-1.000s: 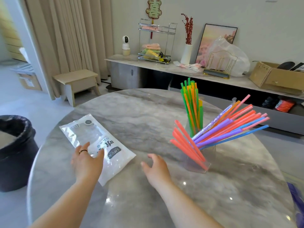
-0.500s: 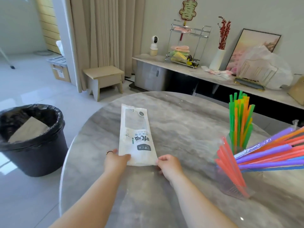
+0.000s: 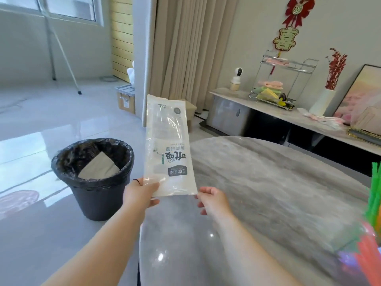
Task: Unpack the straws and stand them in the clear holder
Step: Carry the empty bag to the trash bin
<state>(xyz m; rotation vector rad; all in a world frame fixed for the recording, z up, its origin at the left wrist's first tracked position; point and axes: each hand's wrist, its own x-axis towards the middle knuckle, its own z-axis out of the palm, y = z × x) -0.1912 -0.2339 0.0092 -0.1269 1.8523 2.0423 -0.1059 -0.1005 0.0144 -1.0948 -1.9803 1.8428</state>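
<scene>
Left hand (image 3: 142,193) clamped on the near left corner of the empty straw packet (image 3: 168,149), thumb on top and other fingers beneath. Right hand (image 3: 212,200) loosely curled just beside the near right corner, touching it or a hair apart; impossible to tell which, so no sure grip there.

Packet lifted clear of the desk (image 3: 268,182), held nearly flat and pointing away, far end up in the air above the desk's left edge. Thin clear film with printed lettering, apparently nothing inside. Judged very light, limp and slick: likely to sag, flutter or slide from a light pinch, so best taken firmly at the stiffer sealed near edge, or crumpled into the palm. Not fragile; no harm in squeezing.

Left of the packet and lower, on the floor, a black bin (image 3: 92,176) with a dark liner and a grey sheet inside, near the desk edge. Judged the natural place for the wrapper.

At the far right of the scene, coloured straws (image 3: 374,199), green ones upright and orange-red ones lower, blurred at the frame edge; holder itself not made out here. Straws light, thin and springy, apt to splay or roll; best gathered as a bunch around the middle if any need straightening.
</scene>
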